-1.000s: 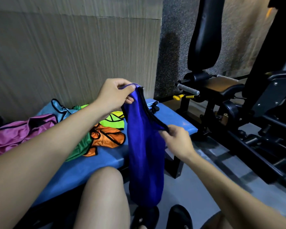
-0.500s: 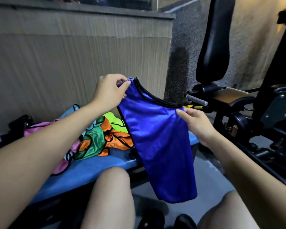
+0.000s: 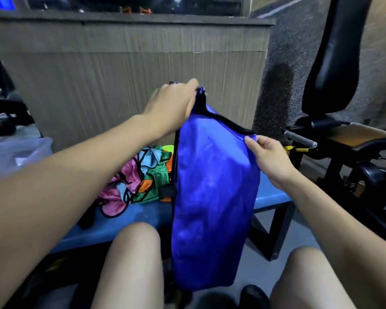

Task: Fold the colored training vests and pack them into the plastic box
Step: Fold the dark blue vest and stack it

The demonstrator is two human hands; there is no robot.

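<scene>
You are early in the job. Your left hand [image 3: 173, 103] pinches the top corner of the blue vest [image 3: 214, 197], and your right hand [image 3: 269, 157] pinches its black-trimmed edge, so it hangs lengthwise above your knees, not yet fully folded. The other vests [image 3: 143, 179] lie in a loose heap on the tabletop [image 3: 143, 221]. A clear plastic box [image 3: 16, 152], far left, looks unpacked, though it's blurred.
</scene>
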